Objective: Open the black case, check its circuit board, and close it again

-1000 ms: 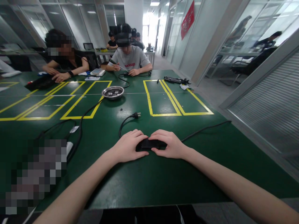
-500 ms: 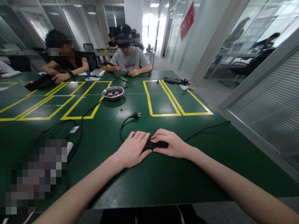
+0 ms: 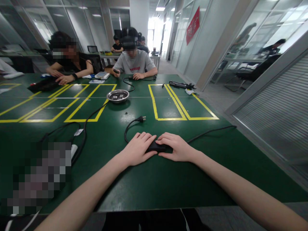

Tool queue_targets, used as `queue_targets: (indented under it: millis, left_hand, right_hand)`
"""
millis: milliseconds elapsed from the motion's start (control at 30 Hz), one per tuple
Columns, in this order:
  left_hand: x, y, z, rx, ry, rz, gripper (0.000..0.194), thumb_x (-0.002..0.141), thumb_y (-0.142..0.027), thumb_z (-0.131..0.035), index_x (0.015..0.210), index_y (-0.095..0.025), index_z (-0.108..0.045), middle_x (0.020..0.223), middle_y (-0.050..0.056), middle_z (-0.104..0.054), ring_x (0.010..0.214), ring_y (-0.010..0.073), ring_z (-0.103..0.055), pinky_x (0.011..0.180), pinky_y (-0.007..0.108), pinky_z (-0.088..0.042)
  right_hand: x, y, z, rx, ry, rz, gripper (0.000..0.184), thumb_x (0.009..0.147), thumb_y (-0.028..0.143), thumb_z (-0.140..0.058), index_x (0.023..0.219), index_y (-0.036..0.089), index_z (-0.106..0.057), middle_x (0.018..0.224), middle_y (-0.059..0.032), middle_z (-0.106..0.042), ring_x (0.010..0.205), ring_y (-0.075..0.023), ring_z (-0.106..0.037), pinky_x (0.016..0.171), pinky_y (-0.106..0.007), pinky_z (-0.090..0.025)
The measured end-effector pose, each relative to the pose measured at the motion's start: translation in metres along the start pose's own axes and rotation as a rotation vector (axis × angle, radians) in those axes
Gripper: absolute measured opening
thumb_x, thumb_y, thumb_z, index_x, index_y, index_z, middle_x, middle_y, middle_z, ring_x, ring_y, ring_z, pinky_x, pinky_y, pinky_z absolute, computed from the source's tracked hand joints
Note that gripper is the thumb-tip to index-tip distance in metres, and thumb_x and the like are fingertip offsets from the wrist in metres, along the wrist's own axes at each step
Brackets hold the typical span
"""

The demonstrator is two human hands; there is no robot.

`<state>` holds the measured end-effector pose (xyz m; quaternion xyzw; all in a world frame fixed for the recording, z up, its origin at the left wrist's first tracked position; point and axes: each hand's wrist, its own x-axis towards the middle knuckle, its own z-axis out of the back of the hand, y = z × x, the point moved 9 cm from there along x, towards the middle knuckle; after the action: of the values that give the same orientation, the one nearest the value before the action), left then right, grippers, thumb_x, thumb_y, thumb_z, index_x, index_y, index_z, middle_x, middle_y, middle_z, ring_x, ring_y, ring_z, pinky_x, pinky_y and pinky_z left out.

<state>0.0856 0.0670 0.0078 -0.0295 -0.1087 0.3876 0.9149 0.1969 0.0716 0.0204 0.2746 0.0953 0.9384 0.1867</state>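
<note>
A black power adapter [image 3: 156,147] lies on the green table near me, partly covered by both hands. My left hand [image 3: 137,149] is closed around its left end, fingers over the top and thumb along the near side. On the right end, my right hand [image 3: 176,147] grips it between fingers and thumb. From the left side a black cord curls up to a plug [image 3: 141,119] with bare metal prongs. Another thin black cable [image 3: 211,132] runs off to the right from behind my right hand.
Beyond the plug stands a metal bowl [image 3: 117,96] holding small metal parts. Yellow tape [image 3: 170,119] marks rectangles on the table [image 3: 168,189]. A black tripod-like item [image 3: 181,84] lies at the far right. A blurred-out object [image 3: 45,175] is at left. Two people [image 3: 134,64] work across the table.
My left hand has slid its fingers further over the adapter's top. My right hand keeps its hold. Across the table, a person's hand with a long-shafted tool has lowered. The view has shifted slightly.
</note>
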Motion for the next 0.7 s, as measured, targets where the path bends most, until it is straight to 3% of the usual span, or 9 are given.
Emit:
queue_targets:
  millis: [167,267,400,567,700]
  left_hand:
    - [0.003,0.004,0.006,-0.044,-0.084,-0.018,0.042,0.103,-0.039,-0.058,0.139,-0.016,-0.056,0.131,0.015,-0.069,0.119,0.0287,-0.063,0.100,0.044,-0.048]
    - [0.004,0.003,0.007,-0.025,-0.104,-0.032,0.033,0.104,-0.036,-0.057,0.130,-0.016,-0.061,0.119,0.013,-0.074,0.110,0.0277,-0.066,0.096,0.043,-0.049]
    - [0.004,-0.001,0.009,-0.012,-0.102,-0.064,0.031,0.105,-0.038,-0.055,0.125,-0.016,-0.065,0.108,0.012,-0.075,0.101,0.0271,-0.066,0.092,0.043,-0.049]
    - [0.002,0.003,0.017,-0.078,-0.156,-0.015,0.030,0.103,-0.039,-0.059,0.123,-0.017,-0.066,0.106,0.010,-0.074,0.099,0.0256,-0.066,0.091,0.040,-0.050]
    - [0.000,-0.001,0.022,-0.068,-0.187,-0.071,0.030,0.105,-0.040,-0.056,0.119,-0.017,-0.068,0.103,0.010,-0.075,0.098,0.0251,-0.066,0.090,0.040,-0.050]
  right_hand:
    - [0.000,-0.010,0.006,-0.034,-0.045,-0.092,0.021,0.099,0.031,-0.064,0.116,0.018,-0.066,0.104,-0.0121,-0.076,0.092,-0.0251,-0.071,0.082,-0.040,-0.058]
    - [0.000,-0.013,0.006,-0.066,-0.017,-0.144,0.022,0.103,0.030,-0.056,0.117,0.018,-0.068,0.100,-0.0109,-0.077,0.086,-0.0235,-0.072,0.078,-0.038,-0.058]
    - [0.001,-0.005,0.001,-0.110,0.059,-0.063,0.029,0.101,0.037,-0.062,0.121,0.017,-0.067,0.101,-0.0118,-0.077,0.088,-0.0248,-0.071,0.076,-0.036,-0.057]
    - [0.000,-0.002,0.005,-0.208,0.017,-0.035,0.028,0.103,0.035,-0.058,0.121,0.015,-0.067,0.093,-0.0117,-0.076,0.080,-0.0238,-0.070,0.072,-0.035,-0.054]
    - [-0.001,-0.005,0.011,-0.050,0.011,-0.110,0.031,0.098,0.043,-0.067,0.115,0.017,-0.068,0.092,-0.0096,-0.075,0.079,-0.0222,-0.069,0.072,-0.033,-0.054]
